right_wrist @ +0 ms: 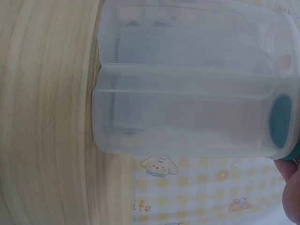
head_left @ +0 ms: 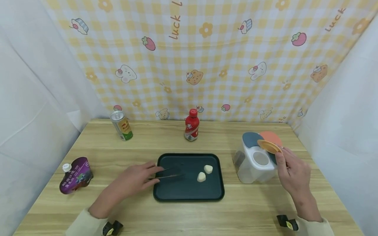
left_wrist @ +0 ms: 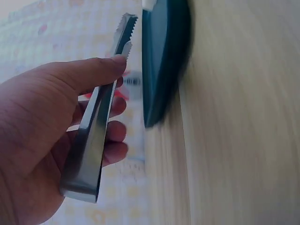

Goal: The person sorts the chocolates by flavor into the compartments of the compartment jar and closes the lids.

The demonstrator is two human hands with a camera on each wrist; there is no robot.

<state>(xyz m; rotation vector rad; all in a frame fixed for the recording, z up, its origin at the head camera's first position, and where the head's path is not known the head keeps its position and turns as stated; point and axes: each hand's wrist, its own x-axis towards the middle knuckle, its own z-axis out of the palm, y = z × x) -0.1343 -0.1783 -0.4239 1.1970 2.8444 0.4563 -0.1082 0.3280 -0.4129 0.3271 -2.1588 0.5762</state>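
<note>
My left hand [head_left: 137, 177] grips a pair of metal tongs [left_wrist: 89, 145], thumb on one arm and fingers round the other. Their toothed tips reach over the left part of a dark green tray [head_left: 189, 194], slightly apart. On the tray's right half lie two small white pieces, a front one [head_left: 201, 177] and a back one [head_left: 208, 169]. My right hand [head_left: 295, 168] pinches the raised yellow-orange lid [head_left: 269, 146] of a clear divided container [head_left: 247, 172]. Under that lid a round opening shows. In the right wrist view the container's clear wall [right_wrist: 197, 112] fills most of the picture.
The container's blue lid [head_left: 252, 140] and coral lid [head_left: 270, 137] sit beside the raised one. A red bottle [head_left: 192, 126] stands behind the tray. A drink can [head_left: 122, 126] stands at the back left, and a purple spouted pouch [head_left: 76, 176] is at the left.
</note>
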